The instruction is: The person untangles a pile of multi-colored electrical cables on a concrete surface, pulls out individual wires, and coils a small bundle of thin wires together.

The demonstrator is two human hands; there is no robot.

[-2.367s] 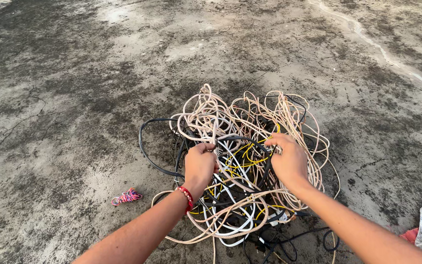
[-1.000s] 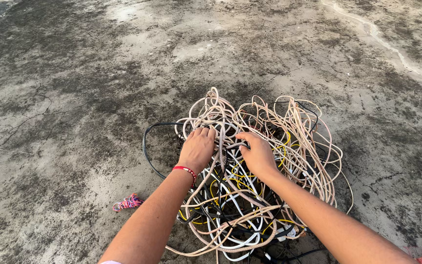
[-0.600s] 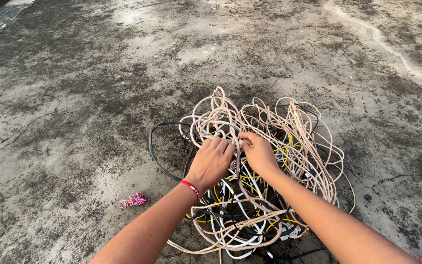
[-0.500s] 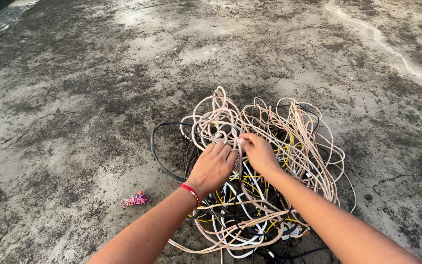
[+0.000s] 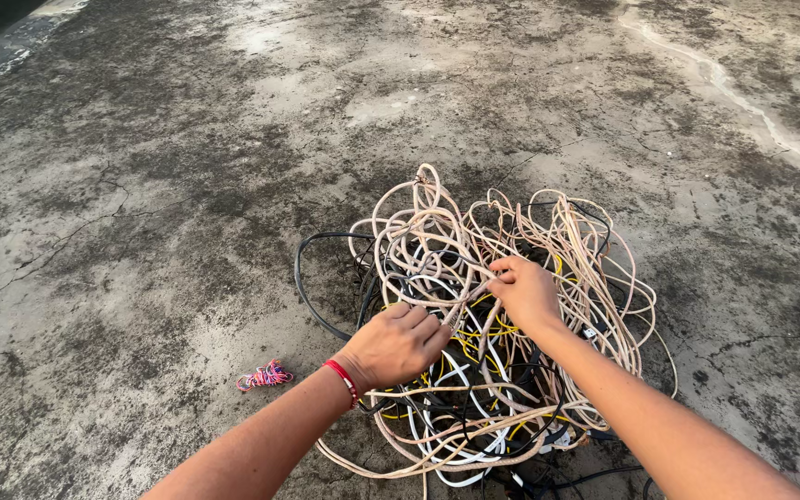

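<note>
A large tangle of cables (image 5: 483,324), mostly cream with black, white and yellow strands among them, lies on the stained concrete floor (image 5: 141,185), just right of centre. The left hand (image 5: 395,344) is laid on the heap at its 8 o'clock side, fingers curled down over cream strands, though whether a strand is truly gripped cannot be told. The right hand (image 5: 527,292) sits near the heap's middle, its fingers pinched closed on a cream strand. The pinched strand is best followed by eye to its nearest crossing before it is drawn, and eased rather than jerked, the heap being steadied by the other hand. A small pink-and-blue cord bundle (image 5: 265,376) lies apart at 9 o'clock.
</note>
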